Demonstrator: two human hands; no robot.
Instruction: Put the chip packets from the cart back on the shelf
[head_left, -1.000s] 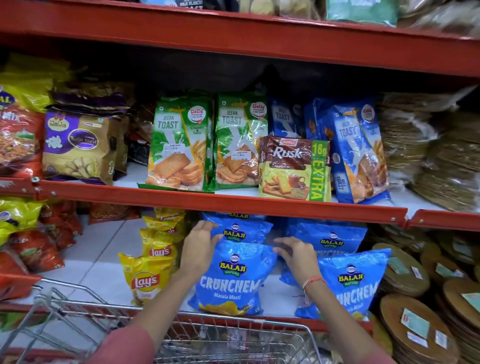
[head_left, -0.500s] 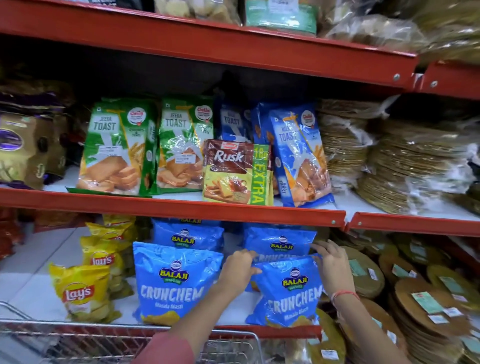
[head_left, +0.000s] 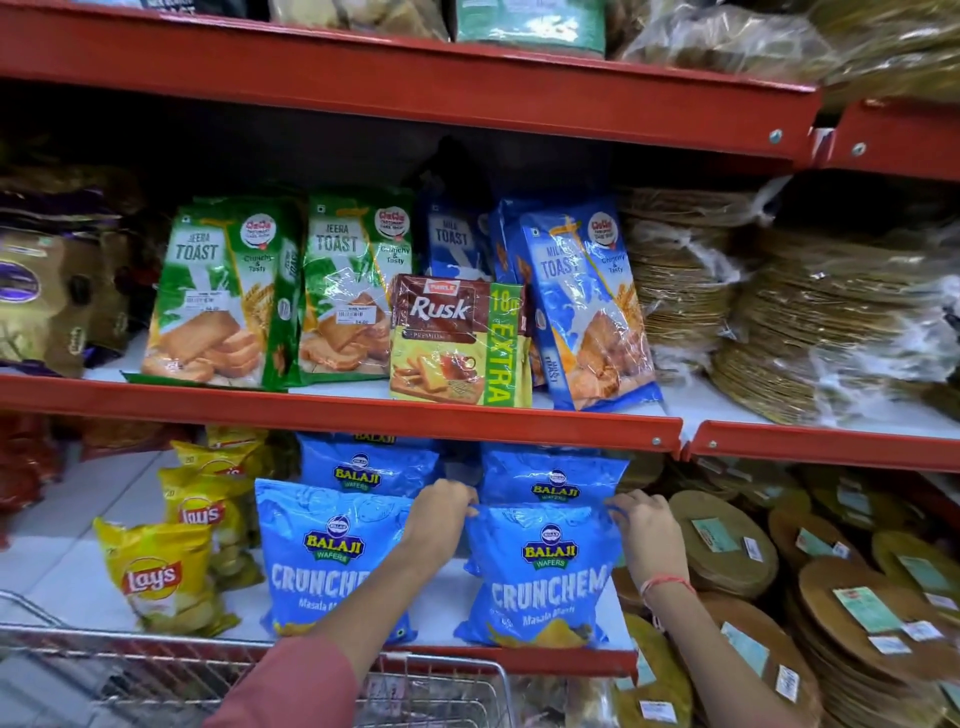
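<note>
Two blue Balaji Crunchem chip packets stand at the front of the lower shelf (head_left: 62, 577). My left hand (head_left: 435, 519) grips the top left corner of the right-hand packet (head_left: 540, 577), and my right hand (head_left: 647, 530) grips its top right corner. The left-hand blue packet (head_left: 322, 556) stands free beside my left forearm. More blue Balaji packets (head_left: 363, 467) stand in the row behind. Yellow Lay's packets (head_left: 156, 577) stand to the left. The wire cart (head_left: 130, 675) is at the bottom left, below my arms.
The red shelf edge (head_left: 363, 415) runs just above my hands. Above it stand toast packs (head_left: 218, 296) and a Rusk pack (head_left: 457, 343). Stacks of round flat discs in plastic (head_left: 727, 551) crowd the lower shelf right of my right hand.
My view has swung right. Both hands left the left-hand blue packet and now hold the top corners of the right-hand one, which stands more upright.
</note>
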